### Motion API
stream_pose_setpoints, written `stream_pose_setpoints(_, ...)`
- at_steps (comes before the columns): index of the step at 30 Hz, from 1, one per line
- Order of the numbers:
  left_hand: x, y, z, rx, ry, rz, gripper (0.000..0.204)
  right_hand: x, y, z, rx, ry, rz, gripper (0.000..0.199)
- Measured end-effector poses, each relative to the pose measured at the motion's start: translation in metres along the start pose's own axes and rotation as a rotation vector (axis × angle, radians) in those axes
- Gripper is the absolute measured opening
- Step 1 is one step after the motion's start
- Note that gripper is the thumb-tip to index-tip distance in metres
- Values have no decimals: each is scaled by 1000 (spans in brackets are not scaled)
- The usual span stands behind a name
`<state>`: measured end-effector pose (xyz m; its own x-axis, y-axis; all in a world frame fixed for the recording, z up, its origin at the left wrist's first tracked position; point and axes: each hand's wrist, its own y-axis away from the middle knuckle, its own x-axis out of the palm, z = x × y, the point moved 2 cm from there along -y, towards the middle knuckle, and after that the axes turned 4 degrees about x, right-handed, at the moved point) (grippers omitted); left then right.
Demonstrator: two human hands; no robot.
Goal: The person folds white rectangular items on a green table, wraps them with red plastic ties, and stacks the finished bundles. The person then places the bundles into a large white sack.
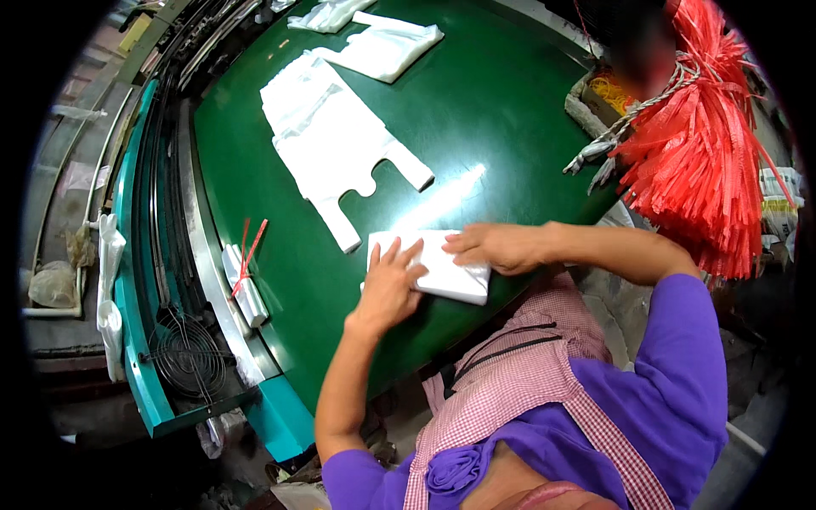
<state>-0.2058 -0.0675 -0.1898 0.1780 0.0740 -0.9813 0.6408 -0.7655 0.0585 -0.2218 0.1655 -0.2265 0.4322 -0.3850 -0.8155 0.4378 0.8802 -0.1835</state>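
At the near edge of the green surface point(510, 127), one folded white plastic bag point(463, 285) lies directly beneath our two hands. We rest our left hand point(391, 285) on its left part, fingers spread over the top; our right hand point(501, 248) comes in from the right and covers its far right corner, fingers reaching inward. We cannot tell whether the right thumb pinches the edge. The near right corner shows uncovered. Just beyond, we count one white T-shirt bag point(319, 132) spread flat, its two handles toward us. Farther off we see two more white bags: one bag folded over point(387, 51) and one crumpled bag point(331, 13) cut off by the upper edge of our view. Along the surface's left side lies one rolled white bundle point(246, 289), tied with a red strip point(248, 255). To our right, well apart from our hands, we see one big bunch of red plastic ribbons point(697, 170).
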Motion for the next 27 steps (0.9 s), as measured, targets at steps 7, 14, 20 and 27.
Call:
stream_pose_setpoints(7, 15, 28, -68, -98, 22, -5, 53, 16, 20, 73, 222, 305, -128, 57)
stream_pose_setpoints(14, 8, 21, -7, -357, 101, -219, 24, 5, -7, 18, 562, -199, -282, 28)
stream_pose_setpoints(20, 18, -7, -31, -206, 377, -226, 38, -3, 59, -16, 737, -966, -1278, 28)
stream_pose_setpoints(27, 25, 1, -46, -221, 652, -72, 36, -73, 145, -58, 556, -914, -2017, 30)
